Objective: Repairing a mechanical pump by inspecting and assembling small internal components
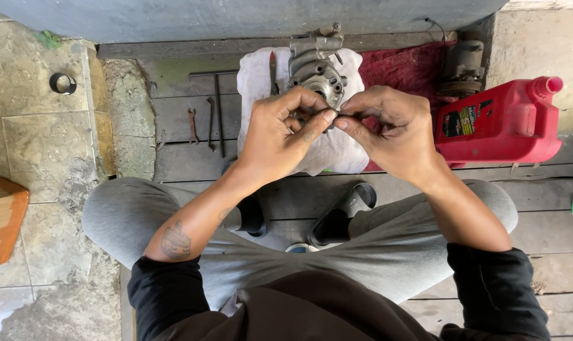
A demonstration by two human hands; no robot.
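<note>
Our left hand [285, 129] and right hand [387, 129] pinch a tiny part [334, 114] together above the metal housing [316, 69]; the red jug [501, 120] sits near on the right.

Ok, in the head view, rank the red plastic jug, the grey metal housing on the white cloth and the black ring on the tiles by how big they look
1. Red plastic jug, largest.
2. Grey metal housing, partly hidden behind both hands.
3. Black ring, clearly smallest.
</note>
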